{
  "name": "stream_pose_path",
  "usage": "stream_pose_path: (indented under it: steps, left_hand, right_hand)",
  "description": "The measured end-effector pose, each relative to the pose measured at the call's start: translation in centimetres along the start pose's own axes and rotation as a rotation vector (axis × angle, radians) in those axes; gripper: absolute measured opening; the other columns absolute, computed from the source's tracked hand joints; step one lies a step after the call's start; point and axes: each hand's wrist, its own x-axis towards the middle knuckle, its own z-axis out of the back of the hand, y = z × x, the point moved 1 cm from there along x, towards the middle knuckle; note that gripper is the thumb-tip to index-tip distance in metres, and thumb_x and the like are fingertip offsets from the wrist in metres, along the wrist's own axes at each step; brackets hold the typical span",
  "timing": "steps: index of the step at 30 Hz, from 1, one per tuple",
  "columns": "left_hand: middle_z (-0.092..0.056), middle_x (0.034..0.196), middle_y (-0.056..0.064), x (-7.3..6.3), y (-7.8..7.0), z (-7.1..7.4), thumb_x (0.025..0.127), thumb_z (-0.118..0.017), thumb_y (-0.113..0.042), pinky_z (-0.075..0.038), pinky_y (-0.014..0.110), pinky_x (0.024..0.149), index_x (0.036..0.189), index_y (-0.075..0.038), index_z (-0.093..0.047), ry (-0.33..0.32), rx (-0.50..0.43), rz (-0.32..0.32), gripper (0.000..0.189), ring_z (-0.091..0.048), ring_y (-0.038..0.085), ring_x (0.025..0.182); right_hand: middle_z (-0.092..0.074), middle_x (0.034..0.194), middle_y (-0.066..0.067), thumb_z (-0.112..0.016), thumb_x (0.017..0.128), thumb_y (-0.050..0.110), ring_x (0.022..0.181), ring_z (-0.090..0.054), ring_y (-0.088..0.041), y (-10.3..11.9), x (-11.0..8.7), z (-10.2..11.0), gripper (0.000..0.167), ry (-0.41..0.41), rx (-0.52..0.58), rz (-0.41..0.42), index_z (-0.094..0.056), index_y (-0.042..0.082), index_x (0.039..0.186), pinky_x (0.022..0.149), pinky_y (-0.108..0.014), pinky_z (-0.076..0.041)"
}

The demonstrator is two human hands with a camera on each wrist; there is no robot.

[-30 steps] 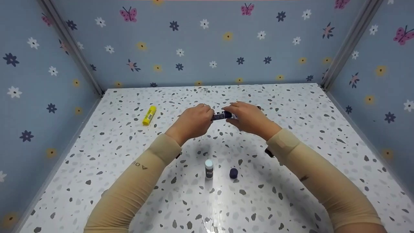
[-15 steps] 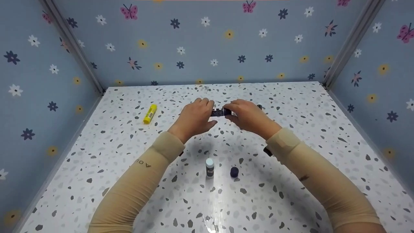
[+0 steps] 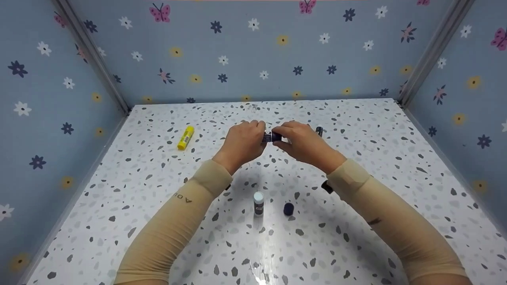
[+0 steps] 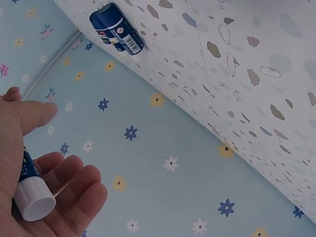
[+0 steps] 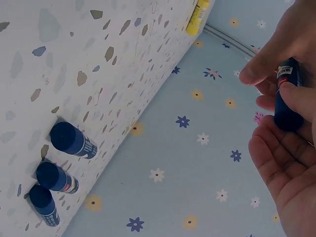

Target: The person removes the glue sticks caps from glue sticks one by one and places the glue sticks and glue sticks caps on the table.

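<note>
Both hands meet over the table, holding one dark blue glue stick [image 3: 267,137] level between them. My left hand [image 3: 243,140] grips its body; in the left wrist view the white base [image 4: 37,200] pokes out above the curled fingers [image 4: 91,195]. My right hand [image 3: 301,140] pinches the capped end, and its thumb lies along the dark cap [image 5: 288,116] in the right wrist view. Nearer me stands an uncapped glue stick [image 3: 258,204] with a pale top. A loose dark cap [image 3: 288,209] sits to its right.
A yellow glue stick [image 3: 185,138] lies back left on the speckled table [image 3: 214,245]. Several dark blue glue sticks [image 5: 74,139] stand together; one dark stick [image 3: 319,130] shows behind my right hand. Flowered walls [image 3: 253,47] close in the back and sides.
My left hand has shifted slightly right, closer to the right hand, so less of the glue stick shows between them. Its thumb stuck out half a second ago and is now drawn in.
</note>
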Motion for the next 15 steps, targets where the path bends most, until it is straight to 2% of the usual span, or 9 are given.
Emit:
stream_pose_path:
  steps: [5, 8, 15]
  left_hand:
    - [-0.073, 0.077, 0.012, -0.09, -0.17, -0.24, 0.100, -0.073, -0.015, -0.060, 0.045, 0.055, 0.091, -0.003, -0.068, -0.024, 0.030, 0.000, 0.016, -0.070, 0.029, 0.061]
    - [-0.075, 0.075, 0.011, -0.10, -0.18, -0.20, 0.098, -0.074, -0.014, -0.060, 0.045, 0.055, 0.086, -0.005, -0.069, -0.017, 0.035, 0.010, 0.017, -0.071, 0.028, 0.060]
    - [-0.076, 0.077, 0.012, 0.01, -0.05, 0.14, 0.095, -0.073, -0.013, -0.062, 0.047, 0.061, 0.084, -0.005, -0.073, 0.083, 0.006, 0.036, 0.013, -0.073, 0.031, 0.066]
  right_hand:
    - [-0.077, 0.113, -0.018, -0.075, 0.103, 0.011, 0.102, -0.074, -0.035, 0.11, -0.10, -0.24, 0.026, -0.007, 0.021, 0.006, -0.075, 0.000, 0.127, 0.088, -0.049, -0.061]
    - [-0.077, 0.112, -0.018, -0.076, 0.103, 0.011, 0.100, -0.074, -0.034, 0.20, -0.12, -0.20, 0.026, -0.008, 0.025, 0.012, -0.075, 0.000, 0.127, 0.087, -0.049, -0.061]
    - [-0.077, 0.113, -0.018, -0.077, 0.102, 0.011, 0.102, -0.074, -0.033, 0.31, -0.22, -0.06, 0.027, 0.004, 0.020, 0.019, -0.076, 0.001, 0.127, 0.089, -0.048, -0.061]
